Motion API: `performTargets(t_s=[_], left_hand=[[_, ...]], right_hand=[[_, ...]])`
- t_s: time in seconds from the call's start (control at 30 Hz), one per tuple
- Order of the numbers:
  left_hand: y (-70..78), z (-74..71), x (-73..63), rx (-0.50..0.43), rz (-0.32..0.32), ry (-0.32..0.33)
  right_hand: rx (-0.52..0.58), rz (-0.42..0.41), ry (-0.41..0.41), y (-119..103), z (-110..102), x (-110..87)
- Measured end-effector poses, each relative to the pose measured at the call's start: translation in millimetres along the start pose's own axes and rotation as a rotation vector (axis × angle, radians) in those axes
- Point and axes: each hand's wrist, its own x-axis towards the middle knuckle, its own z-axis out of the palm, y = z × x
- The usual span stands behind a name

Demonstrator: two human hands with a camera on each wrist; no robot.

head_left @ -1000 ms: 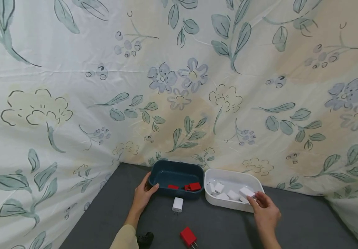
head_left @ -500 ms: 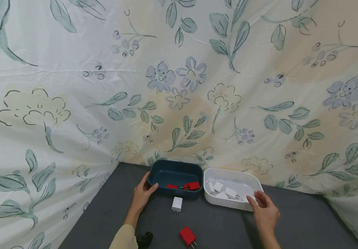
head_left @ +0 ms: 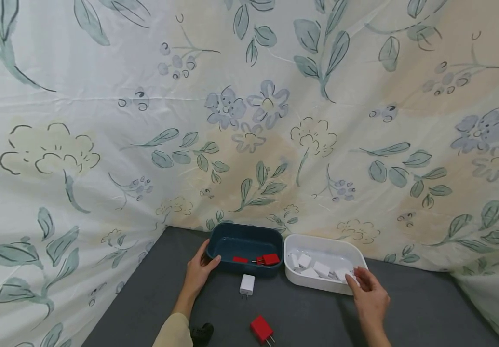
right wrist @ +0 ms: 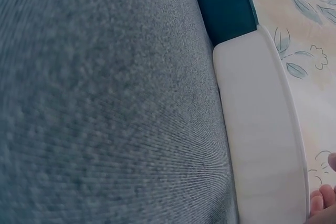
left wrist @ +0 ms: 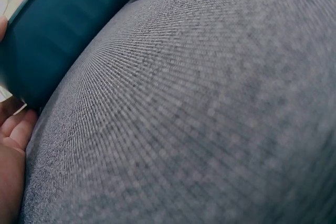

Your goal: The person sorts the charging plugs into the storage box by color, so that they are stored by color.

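My left hand (head_left: 199,270) holds the dark blue bin (head_left: 214,238) at its left end, the thumb near the front rim and the fingers round the side. Two red pieces lie in that bin, one a red plug charger (head_left: 271,260) with prongs. My right hand (head_left: 370,294) is at the right front corner of the white bin (head_left: 310,285), thumb and fingertips apart over the rim. Inside are several white chargers (head_left: 322,268), some near the thumb. In the right wrist view only some fingers (right wrist: 328,195) show past the white rim.
On the dark grey tabletop (head_left: 310,318), a white charger (head_left: 247,285) lies in front of the blue bin. A red charger (head_left: 261,329) lies closer. A black object (head_left: 202,333) is beside the left sleeve. Floral cloth (head_left: 249,168) hangs behind the bins.
The white charger that my right hand pinched over the white bin has left its fingers; chargers lie below. The right hand stays at the corner. My left hand keeps its place.
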Motion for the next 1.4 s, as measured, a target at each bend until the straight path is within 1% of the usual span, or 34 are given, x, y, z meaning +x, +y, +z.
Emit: performTargets(t_s=[0.17,0.33,0.5,0.63,0.77,0.87,1.0,1.17,1.27,1.33,1.4], left_hand=[[0.4,-0.3,-0.1,-0.005,-0.004,0.002],[-0.2,-0.6,-0.3,-0.011,0.002,0.004],[-2.0,0.1,-0.9,-0.01,0.001,-0.001],[-1.4,0.1,-0.6,-0.008,0.002,0.002],[-0.8,-0.3,-0.2,-0.011,0.0,0.003],[-1.4,0.1,-0.1,-0.014,-0.002,0.007],[-3.6,1.3,0.4,-0.015,-0.002,0.007],[-5.7,1.2,1.2,-0.007,-0.005,0.003],[-1.2,-0.6,0.1,-0.015,-0.013,-0.008],[5.8,-2.7,-2.0,-0.028,-0.019,-0.019],[14.0,-4.1,-5.1,-0.041,-0.011,-0.028]], right_hand=[[0.02,-0.012,0.001,-0.2,1.8,-2.0],[0.042,-0.027,-0.03,-3.7,6.8,-7.2],[0.109,-0.07,-0.048,-5.5,8.3,-12.9],[0.136,-0.104,-0.064,-5.6,9.8,-16.2],[0.13,-0.126,-0.125,-7.1,13.5,-21.0],[0.135,-0.165,-0.175,-7.9,16.6,-25.6],[0.16,-0.209,-0.214,-9.5,21.0,-30.8],[0.178,-0.179,-0.26,-13.8,27.1,-36.2],[0.194,-0.169,-0.291,-16.6,31.4,-38.8],[0.191,-0.175,-0.315,-19.3,34.1,-41.4],[0.183,-0.183,-0.34,-22.5,36.5,-44.4]])
